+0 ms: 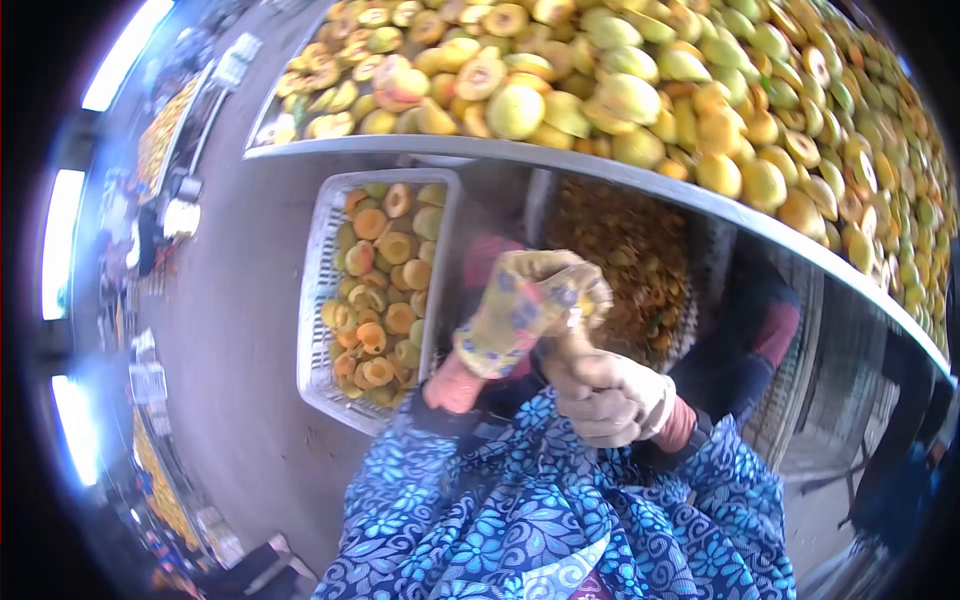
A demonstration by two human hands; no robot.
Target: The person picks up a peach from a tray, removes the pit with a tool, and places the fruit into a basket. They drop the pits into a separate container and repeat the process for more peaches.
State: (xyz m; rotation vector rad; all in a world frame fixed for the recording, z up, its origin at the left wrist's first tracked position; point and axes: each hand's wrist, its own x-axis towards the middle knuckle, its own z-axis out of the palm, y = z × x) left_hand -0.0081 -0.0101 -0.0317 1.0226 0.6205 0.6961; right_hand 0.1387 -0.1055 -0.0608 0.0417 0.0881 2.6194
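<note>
My left hand (530,305), in a yellowish glove with a floral pattern, is closed with its fingers curled, in front of my body. Just below and to its right, my right hand (615,398), in a pale glove, is clenched in a fist. The hands are close together, and motion blur covers the space between them. A small bright spot and a bit of yellow show at the left fingertips. What either hand holds is hidden or too blurred to name. Yellow peaches (515,110), many of them halved, are heaped on the table beyond my hands.
The table's metal edge (560,158) runs across in front of me. A white crate (308,335) of halved peaches stands on the floor at left. Under the table, a container holds brownish-orange scraps (625,265). Other fruit-laden tables and people are far left.
</note>
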